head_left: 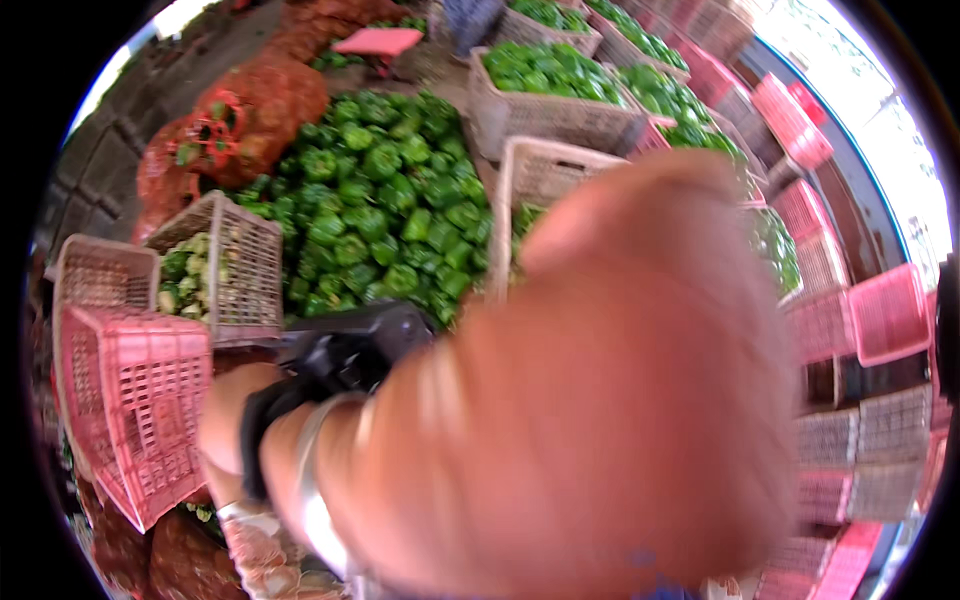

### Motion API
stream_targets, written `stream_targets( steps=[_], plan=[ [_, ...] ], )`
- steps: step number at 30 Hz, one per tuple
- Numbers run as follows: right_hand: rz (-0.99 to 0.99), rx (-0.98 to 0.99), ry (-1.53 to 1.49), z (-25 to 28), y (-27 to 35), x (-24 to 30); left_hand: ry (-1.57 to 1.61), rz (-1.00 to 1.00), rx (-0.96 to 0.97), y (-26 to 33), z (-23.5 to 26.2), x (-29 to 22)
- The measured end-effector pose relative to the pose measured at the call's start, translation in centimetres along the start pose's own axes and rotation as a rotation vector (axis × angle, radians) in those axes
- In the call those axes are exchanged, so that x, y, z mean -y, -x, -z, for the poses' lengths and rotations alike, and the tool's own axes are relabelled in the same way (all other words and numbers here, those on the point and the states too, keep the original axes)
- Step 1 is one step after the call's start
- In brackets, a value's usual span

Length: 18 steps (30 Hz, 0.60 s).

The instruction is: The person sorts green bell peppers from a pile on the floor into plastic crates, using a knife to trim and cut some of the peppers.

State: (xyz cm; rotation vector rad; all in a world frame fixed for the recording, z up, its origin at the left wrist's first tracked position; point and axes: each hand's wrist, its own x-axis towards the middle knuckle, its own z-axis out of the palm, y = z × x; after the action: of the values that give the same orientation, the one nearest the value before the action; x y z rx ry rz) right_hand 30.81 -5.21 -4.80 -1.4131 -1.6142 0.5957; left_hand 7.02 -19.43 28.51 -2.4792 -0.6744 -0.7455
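Observation:
My left hand point(610, 390) is raised very close to the view and fills its middle and lower right. Motion smears it, so the fingers cannot be told apart, nor whether they hold anything. A silver bracelet point(318, 510) circles the wrist. Beside it a black strap point(262, 425) carries a dark device point(345, 340). Patterned fabric point(262, 552) shows below the arm at lower left. Beyond the hand lies a large heap of green bell peppers point(375, 190). The raised hand partly covers a pale crate point(515, 180). My right hand does not show.
Left of the heap stand a pink crate point(150, 390) and a grey-brown crate point(250, 270) with pale and green pieces. Full orange mesh sacks point(270, 95) lie behind. Pepper-filled crates point(550, 115) stand at far right, near stacked crates point(885, 420). A pink stool point(378, 41) is far back.

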Motion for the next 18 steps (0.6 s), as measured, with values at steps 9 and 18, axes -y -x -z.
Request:
stream_targets(
  steps=[9, 18],
  plan=[
    [-0.076, 0.100, 0.232, 0.9, -1.2, -1.6, 0.117, -0.278, 0.052, -3.3, 0.1, -3.8],
    [-0.003, 0.101, 0.264, 0.3, -1.3, -0.5, 0.107, -0.320, 0.051, -2.6, -0.5, -4.0]
  ],
)
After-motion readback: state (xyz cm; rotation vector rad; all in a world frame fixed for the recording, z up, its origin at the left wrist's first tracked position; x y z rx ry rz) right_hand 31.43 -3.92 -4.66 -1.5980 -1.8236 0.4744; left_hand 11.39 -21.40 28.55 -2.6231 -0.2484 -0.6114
